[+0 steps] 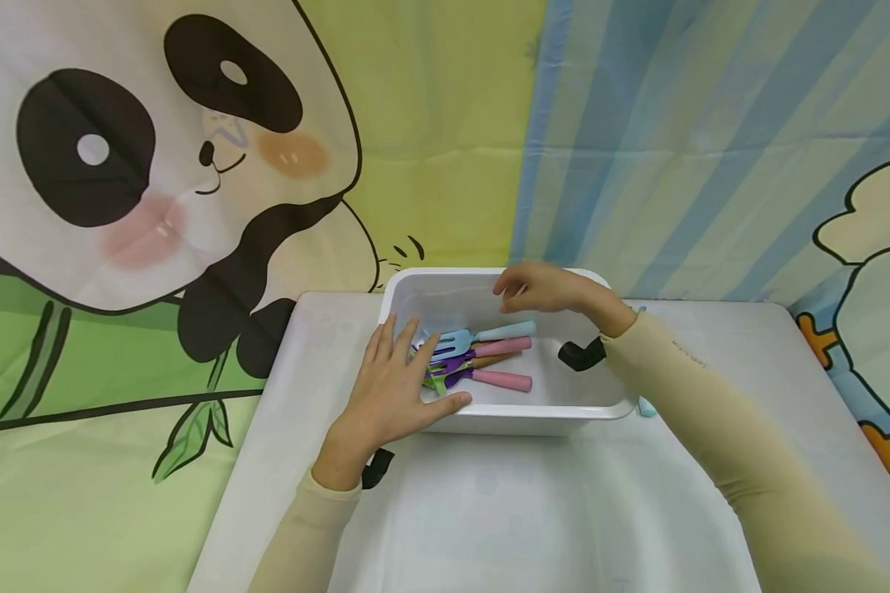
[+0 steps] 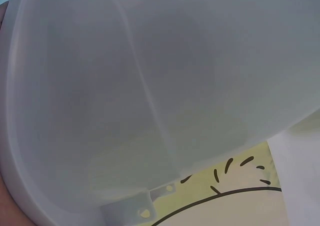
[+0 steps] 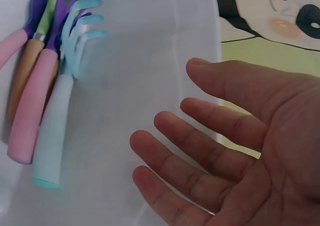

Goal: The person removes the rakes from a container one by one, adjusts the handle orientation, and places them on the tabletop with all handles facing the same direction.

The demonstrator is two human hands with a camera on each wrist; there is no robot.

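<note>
A white plastic bin (image 1: 504, 422) holds several kitchen utensils. Among them lie a light blue pasta server (image 1: 506, 331), pink-handled utensils with purple heads (image 1: 502, 380), and a wooden-handled utensil with a green head (image 3: 29, 68). My left hand (image 1: 393, 395) spreads its fingers over the bin's left front corner, covering part of the utensil heads. In the left wrist view the bin's wall fills most of the picture. Above the back right of the bin is my right hand (image 1: 541, 288), palm empty and fingers loosely bent, apart from the pasta server in the right wrist view.
The bin stands on a white-covered table (image 1: 504, 511). Behind it hangs a curtain (image 1: 445, 140) printed with a panda and blue stripes. A small light blue item (image 1: 647, 407) shows past the bin's right end, partly hidden by the right sleeve (image 1: 712, 428).
</note>
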